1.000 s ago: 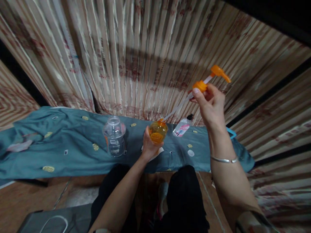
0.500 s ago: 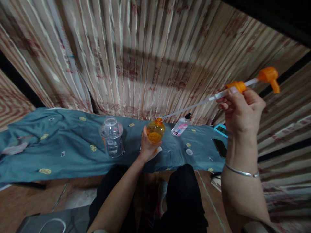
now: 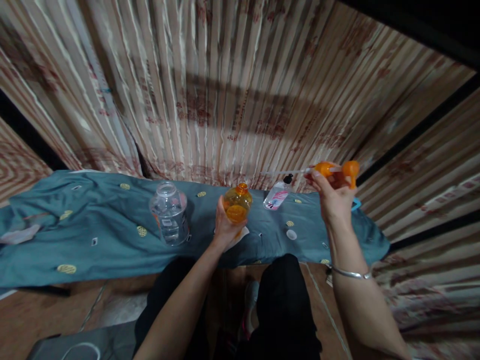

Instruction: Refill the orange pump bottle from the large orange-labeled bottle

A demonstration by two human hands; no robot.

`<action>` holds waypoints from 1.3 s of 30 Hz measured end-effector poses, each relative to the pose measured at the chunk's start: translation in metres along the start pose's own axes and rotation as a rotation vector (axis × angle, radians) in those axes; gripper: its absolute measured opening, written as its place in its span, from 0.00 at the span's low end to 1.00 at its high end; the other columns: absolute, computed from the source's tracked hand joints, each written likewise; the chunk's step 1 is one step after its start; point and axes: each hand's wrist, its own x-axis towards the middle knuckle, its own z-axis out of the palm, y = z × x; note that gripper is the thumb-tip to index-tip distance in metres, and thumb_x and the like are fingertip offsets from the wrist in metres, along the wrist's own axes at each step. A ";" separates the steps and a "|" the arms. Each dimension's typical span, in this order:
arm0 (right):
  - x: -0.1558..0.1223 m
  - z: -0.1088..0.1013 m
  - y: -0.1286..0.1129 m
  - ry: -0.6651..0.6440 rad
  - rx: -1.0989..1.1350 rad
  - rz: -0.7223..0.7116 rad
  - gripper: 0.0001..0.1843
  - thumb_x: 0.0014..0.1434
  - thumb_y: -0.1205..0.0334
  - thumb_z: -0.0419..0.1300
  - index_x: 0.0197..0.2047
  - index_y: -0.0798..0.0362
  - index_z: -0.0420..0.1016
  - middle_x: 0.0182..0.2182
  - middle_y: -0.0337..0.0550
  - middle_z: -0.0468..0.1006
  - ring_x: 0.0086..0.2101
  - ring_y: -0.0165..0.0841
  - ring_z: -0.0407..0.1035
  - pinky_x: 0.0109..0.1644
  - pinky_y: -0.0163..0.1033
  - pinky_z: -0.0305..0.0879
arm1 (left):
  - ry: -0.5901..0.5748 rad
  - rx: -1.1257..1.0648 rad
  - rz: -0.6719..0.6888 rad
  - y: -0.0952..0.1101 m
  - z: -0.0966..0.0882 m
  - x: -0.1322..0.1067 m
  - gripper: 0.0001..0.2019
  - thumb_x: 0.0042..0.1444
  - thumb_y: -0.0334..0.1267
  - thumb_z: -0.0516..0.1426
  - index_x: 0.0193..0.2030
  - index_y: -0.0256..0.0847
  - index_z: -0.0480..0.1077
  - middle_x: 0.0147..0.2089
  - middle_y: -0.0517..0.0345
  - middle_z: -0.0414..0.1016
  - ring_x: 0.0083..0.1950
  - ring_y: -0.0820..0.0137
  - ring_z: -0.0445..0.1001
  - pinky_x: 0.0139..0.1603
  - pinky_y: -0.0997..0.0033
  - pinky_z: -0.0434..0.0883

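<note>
Wrapped round the side of an orange see-through bottle [image 3: 237, 206] is my left hand [image 3: 225, 225]. The bottle stands upright with its neck uncapped and orange liquid inside. My right hand [image 3: 332, 192] is closed on an orange pump head [image 3: 324, 169], whose nozzle end points right. Its thin pale tube stretches left, nearly level, with its far end above and to the right of the bottle's neck, apart from it. A clear bottle with a black top [image 3: 276, 194] and a pink label stands between the two hands. Left of the orange bottle is a large clear open jar [image 3: 170, 215].
Everything stands on a narrow table with a teal cloth [image 3: 112, 250]. A small white disc [image 3: 291, 234] lies on it, and a white piece [image 3: 240, 239] shows under the orange bottle. A blue-rimmed object [image 3: 356, 203] is partly behind my right wrist. Curtains [image 3: 232, 100] hang close behind.
My right hand has moved left and down with the pump head, and its tube is now nearly level, its tip off the bottle's mouth. My left hand still holds the bottle.
</note>
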 end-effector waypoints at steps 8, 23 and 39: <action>-0.032 -0.026 0.028 -0.079 -0.113 0.123 0.28 0.43 0.53 0.77 0.45 0.52 0.74 0.35 0.36 0.82 0.33 0.30 0.79 0.41 0.38 0.78 | -0.013 0.004 -0.005 0.003 -0.002 0.000 0.58 0.33 0.36 0.74 0.71 0.44 0.50 0.70 0.41 0.62 0.72 0.48 0.63 0.74 0.45 0.60; -0.069 -0.042 0.123 -1.022 -0.881 -0.233 0.22 0.67 0.55 0.60 0.61 0.53 0.68 0.58 0.50 0.73 0.56 0.41 0.71 0.60 0.55 0.71 | -0.045 -0.010 0.016 0.002 -0.005 -0.001 0.58 0.35 0.41 0.74 0.72 0.43 0.49 0.71 0.39 0.60 0.73 0.48 0.61 0.74 0.46 0.59; -0.055 -0.083 0.184 -1.501 -1.288 -0.530 0.23 0.65 0.66 0.62 0.63 0.52 0.69 0.62 0.51 0.70 0.57 0.41 0.71 0.56 0.50 0.76 | -0.052 0.007 0.017 -0.002 -0.005 -0.003 0.60 0.35 0.41 0.75 0.73 0.43 0.48 0.73 0.39 0.59 0.74 0.49 0.59 0.75 0.44 0.58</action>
